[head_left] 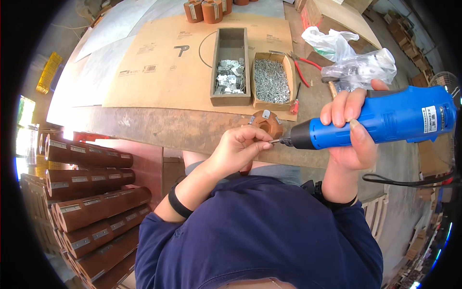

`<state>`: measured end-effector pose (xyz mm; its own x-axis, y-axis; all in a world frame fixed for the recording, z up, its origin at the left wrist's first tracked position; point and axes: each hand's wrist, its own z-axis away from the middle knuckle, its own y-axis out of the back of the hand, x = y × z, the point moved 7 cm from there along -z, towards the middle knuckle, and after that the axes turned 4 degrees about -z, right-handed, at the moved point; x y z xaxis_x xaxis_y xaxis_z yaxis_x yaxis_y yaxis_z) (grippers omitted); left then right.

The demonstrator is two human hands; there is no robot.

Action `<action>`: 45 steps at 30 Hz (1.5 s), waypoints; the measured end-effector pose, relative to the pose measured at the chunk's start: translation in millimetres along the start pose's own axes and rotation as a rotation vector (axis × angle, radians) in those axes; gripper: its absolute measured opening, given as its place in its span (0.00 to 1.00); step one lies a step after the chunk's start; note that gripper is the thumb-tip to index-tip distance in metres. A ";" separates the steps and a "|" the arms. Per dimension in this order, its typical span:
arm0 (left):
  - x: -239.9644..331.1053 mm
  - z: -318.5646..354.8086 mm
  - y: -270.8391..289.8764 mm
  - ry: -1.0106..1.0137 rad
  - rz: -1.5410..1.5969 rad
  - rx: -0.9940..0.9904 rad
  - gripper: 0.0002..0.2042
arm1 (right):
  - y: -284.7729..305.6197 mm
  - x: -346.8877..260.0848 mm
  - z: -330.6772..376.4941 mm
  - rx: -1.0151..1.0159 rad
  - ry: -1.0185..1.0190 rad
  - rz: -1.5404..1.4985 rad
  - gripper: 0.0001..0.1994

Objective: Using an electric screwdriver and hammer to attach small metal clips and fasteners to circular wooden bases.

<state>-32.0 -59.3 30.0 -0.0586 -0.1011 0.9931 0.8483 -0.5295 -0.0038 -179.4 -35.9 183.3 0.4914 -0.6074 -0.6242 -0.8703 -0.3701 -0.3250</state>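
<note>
A person's two hands set a screw at the tip of a blue electric screwdriver, above the near edge of a workbench

The right hand (353,132) grips the blue electric screwdriver (380,120), fingers wrapped around its body, its bit pointing left. The left hand (238,149) pinches a small screw (272,141) between thumb and fingertips, right at the bit. Just behind the fingers, a round brown wooden piece (265,123) with a metal bracket sits at the workbench (159,127) near edge. Farther back on cardboard stand a wooden tray of metal brackets (230,77) and, touching its right side, a box of screws (271,81)
</note>
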 end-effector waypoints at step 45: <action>-5.4 -15.4 -12.5 -0.567 -0.787 0.240 0.24 | -21.2 63.2 3.1 0.019 -0.248 0.522 0.25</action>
<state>-50.4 -65.1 22.9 -0.4429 0.6556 0.6116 0.7631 -0.0826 0.6410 -130.1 -64.3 148.6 -0.0234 -0.5224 -0.8524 -0.9969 -0.0516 0.0591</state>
